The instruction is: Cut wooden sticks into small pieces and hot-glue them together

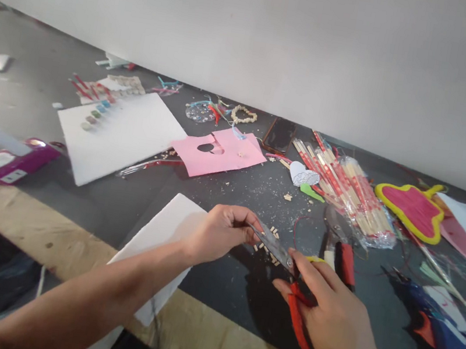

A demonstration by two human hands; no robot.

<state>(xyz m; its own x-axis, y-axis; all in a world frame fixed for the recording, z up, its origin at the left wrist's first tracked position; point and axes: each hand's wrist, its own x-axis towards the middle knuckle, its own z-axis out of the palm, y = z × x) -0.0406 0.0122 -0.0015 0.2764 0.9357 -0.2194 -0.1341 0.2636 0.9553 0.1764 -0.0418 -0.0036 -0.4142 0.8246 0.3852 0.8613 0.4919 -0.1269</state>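
The right hand [328, 301] is clamped on the scissors [302, 321], thumb and forefinger parted around the handles near the pivot. The scissors lie just above the tabletop [108, 208], near its front edge; their long axis runs slantwise, blades pointing up and left, red handles trailing down and right. The right forearm comes in from the lower right corner. The left forearm reaches across from the lower left, and the left hand [223, 233] has thumb and fingers pinched together by the blade tips; whatever sits between them is too small to tell.

Pale cut pieces [274, 232] lie scattered right beneath the blades. A white sheet [160, 240] lies under the left forearm. Just right of the right hand is a tool with red-and-black grips [346, 264]; farther right, a blue glue gun [441, 337]. Beyond the hands lie pink paper [191, 159], wrapped sticks [353, 199] and a phone [280, 135].
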